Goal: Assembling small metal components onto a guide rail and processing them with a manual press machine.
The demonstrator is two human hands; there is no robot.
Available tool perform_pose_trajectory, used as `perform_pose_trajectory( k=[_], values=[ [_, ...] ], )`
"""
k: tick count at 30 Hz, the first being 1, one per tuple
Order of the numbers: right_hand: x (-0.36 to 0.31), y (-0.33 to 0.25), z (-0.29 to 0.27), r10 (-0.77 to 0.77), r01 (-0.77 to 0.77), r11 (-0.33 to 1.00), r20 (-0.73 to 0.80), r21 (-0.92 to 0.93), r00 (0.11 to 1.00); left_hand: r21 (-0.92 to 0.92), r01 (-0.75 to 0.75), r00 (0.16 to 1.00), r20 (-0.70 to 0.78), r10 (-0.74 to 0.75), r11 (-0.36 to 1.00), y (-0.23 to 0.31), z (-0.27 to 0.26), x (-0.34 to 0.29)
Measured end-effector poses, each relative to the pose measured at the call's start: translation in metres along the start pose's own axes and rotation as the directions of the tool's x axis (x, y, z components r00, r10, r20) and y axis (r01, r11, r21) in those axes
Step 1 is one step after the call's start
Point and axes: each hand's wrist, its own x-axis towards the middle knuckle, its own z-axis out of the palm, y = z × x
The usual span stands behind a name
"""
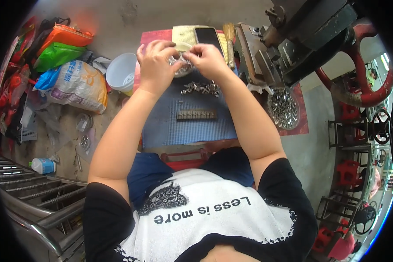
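Observation:
Both my hands are over a pale round bowl [183, 46] of small shiny metal parts [181, 70] at the far side of the blue mat. My left hand [158, 60] is at the bowl's left, fingers bent and thumb reaching inward. At the right side, my right hand [207, 60] has thumb and fingertips pinched together. Whatever either hand has between its fingertips is too small to make out. Nearer to me lies a loose pile of small metal pieces [201, 89]. A notched metal bar [197, 114] rests crosswise on the blue mat [161, 126], with one tiny piece beyond its left end.
Right of the mat stands a dark press machine [308, 41] with a red handwheel [363, 94]. Below it sits a tray of metal parts [284, 108]. A phone [208, 36] and a brush [229, 35] lie behind the bowl. A white bucket [121, 72] and stuffed bags [78, 85] are left.

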Motion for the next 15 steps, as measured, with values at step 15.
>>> perform_pose_trajectory(
  k=[15],
  values=[
    [-0.097,-0.023,0.009,0.013,0.069,0.963,0.301,-0.259,0.954,-0.252,0.383,0.895,0.341,-0.289,0.889,0.052,-0.052,-0.120]
  ],
)
